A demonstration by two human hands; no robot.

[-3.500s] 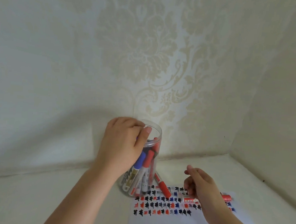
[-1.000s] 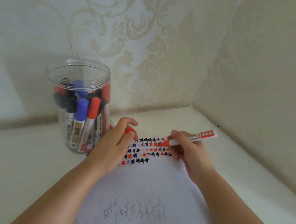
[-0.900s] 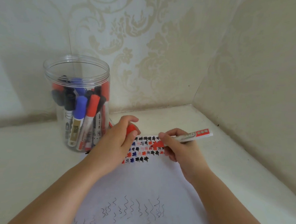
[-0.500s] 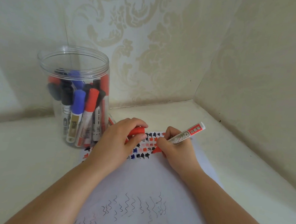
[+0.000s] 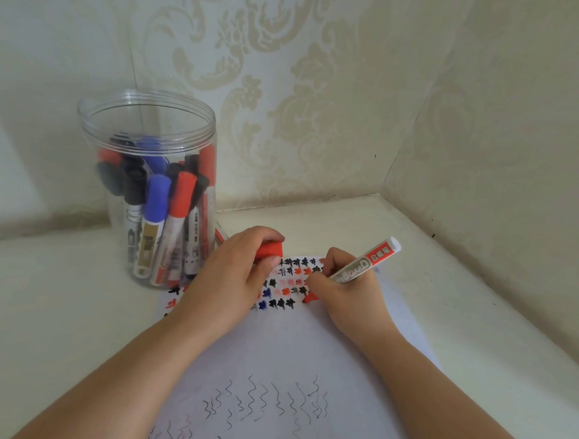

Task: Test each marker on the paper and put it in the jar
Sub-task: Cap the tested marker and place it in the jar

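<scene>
My right hand [image 5: 344, 292] grips an uncapped red marker [image 5: 366, 263], its red tip pressed on the white paper [image 5: 286, 355] beside rows of black, red and blue marks. The marker's body slants up to the right. My left hand [image 5: 233, 277] rests on the paper and pinches the red cap [image 5: 271, 248]. A clear plastic jar [image 5: 148, 122] stands open at the left, behind the paper, with several red, blue and black markers upright inside. Another red marker [image 5: 220, 237] lies mostly hidden between the jar and my left hand.
The pale table sits in a corner: patterned wallpaper rises behind the jar and along the right side. Wavy pen lines [image 5: 266, 403] cover the near part of the paper. Both forearms reach in from the bottom edge.
My right hand tilted the marker more upright and brought its tip down onto the paper, a little lower left. The left hand stayed on the paper with the cap.
</scene>
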